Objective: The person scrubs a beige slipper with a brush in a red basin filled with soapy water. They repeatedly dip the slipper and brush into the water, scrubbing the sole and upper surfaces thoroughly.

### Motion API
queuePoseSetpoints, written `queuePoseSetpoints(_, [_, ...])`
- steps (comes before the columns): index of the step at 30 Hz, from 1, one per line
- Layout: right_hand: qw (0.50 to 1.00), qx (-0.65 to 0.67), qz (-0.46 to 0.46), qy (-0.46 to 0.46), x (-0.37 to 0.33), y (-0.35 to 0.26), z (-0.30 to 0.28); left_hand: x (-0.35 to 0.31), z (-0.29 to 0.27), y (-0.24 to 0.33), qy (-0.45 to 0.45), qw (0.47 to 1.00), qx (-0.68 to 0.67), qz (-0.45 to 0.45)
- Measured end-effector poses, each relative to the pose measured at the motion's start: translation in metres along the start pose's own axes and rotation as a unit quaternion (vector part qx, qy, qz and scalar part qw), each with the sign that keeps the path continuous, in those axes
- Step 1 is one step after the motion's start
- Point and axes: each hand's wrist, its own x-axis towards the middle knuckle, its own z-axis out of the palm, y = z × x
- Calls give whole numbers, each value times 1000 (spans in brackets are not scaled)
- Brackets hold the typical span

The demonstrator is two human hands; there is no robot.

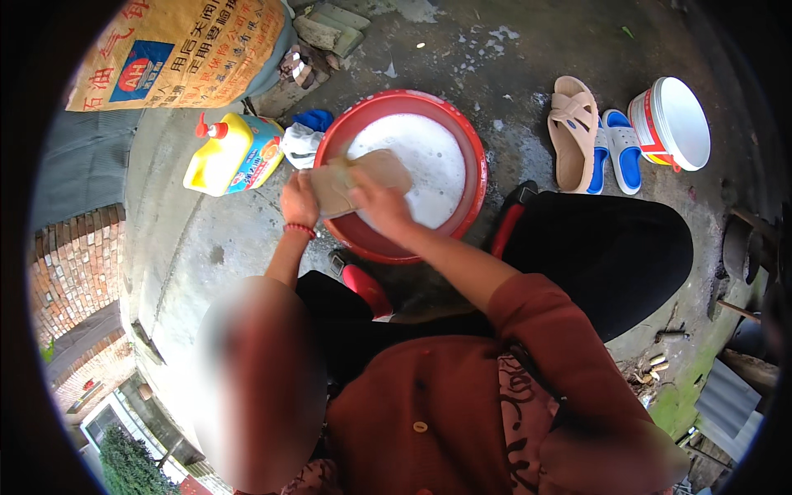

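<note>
A beige slipper [381,171] lies tilted over the left rim of a red basin [476,177]. My left hand [299,199] grips one end of it, just outside the basin. My right hand [379,202] is closed over the slipper's middle, its fingers partly smeared by motion. Whether it holds a small scrubber is hidden. White suds [425,157] cover the water in the basin. A matching beige slipper [572,136] stands on the ground to the right.
Blue-and-white slippers [623,153] and a white bucket [670,124] stand at right. A yellow pump bottle [235,155] sits left of the basin, near a white bag [301,146] and a blue crumpled thing [313,120]. A printed tan cover [186,58] is far left.
</note>
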Motion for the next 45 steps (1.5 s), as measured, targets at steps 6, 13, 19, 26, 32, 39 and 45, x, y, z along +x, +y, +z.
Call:
queuePoseSetpoints(6, [997, 5, 72, 3, 7, 1, -13, -15, 7, -3, 22, 992, -116, 43])
queuePoseSetpoints(13, [990, -3, 142, -9, 8, 40, -15, -11, 6, -3, -2, 992, -128, 19])
queuePoseSetpoints(19, [993, -5, 93, -73, 2, -23, -21, -21, -4, 24, -16, 997, -78, 2])
queuePoseSetpoints(26, [989, -39, 144, 6, 25, 59, -41, -21, -20, 29, -89, 990, -23, 106])
queuePoseSetpoints(32, [993, -54, 103, 14, 29, 30, -54, -18, -36, 55, -101, 945, 60, 305])
queuePoseSetpoints(39, [990, 14, -129, 60, -3, -60, -6, 0, -28, 20, -132, 966, 83, 205])
queuePoseSetpoints(45, [996, -15, 86, 31, 36, 80, -33, -17, -27, 32, -164, 952, 74, 247])
